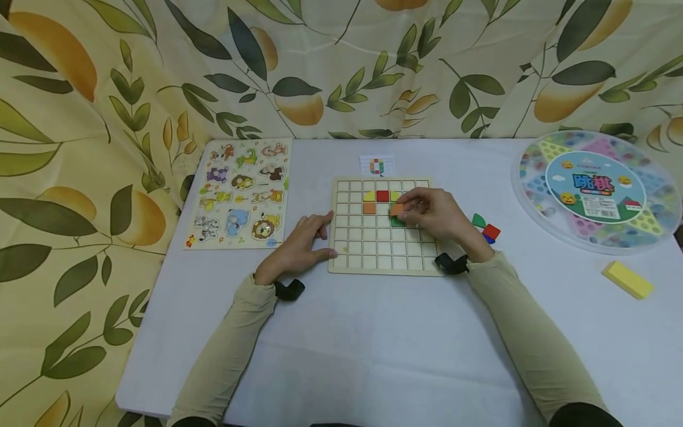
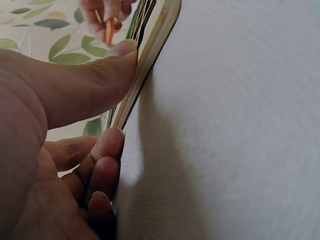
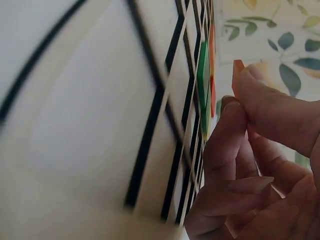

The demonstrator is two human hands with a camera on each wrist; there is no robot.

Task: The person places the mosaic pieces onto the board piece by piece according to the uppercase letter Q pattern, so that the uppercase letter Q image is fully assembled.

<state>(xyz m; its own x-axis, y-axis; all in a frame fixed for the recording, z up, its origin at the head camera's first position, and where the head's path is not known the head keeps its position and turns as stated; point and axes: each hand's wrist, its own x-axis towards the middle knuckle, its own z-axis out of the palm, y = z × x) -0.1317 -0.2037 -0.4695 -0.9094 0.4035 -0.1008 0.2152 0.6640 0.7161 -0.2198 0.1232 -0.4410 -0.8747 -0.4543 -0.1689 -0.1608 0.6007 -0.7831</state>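
A wooden grid board [image 1: 354, 248] lies flat in the middle of the table. My right hand [image 1: 439, 214] pinches an orange square block [image 1: 396, 209] between thumb and fingers, over the board's upper right part. In the right wrist view the orange block [image 3: 237, 79] stands out from the board's face. On the grid are a red square block [image 1: 382, 196] with yellow pieces [image 1: 369, 196] on both sides, another orange square block [image 1: 369, 208] and a green piece [image 1: 397, 222] partly behind my right fingers. My left hand [image 1: 299, 244] rests at the board's left edge, its thumb [image 2: 95, 85] touching the rim.
Behind the board lies a small pattern card [image 1: 376, 166]. An animal picture board [image 1: 235, 196] is at the left. Loose green, red [image 1: 491, 232] and blue pieces lie right of my right wrist. A round game box [image 1: 594, 184] and a yellow block [image 1: 627, 280] are farther right.
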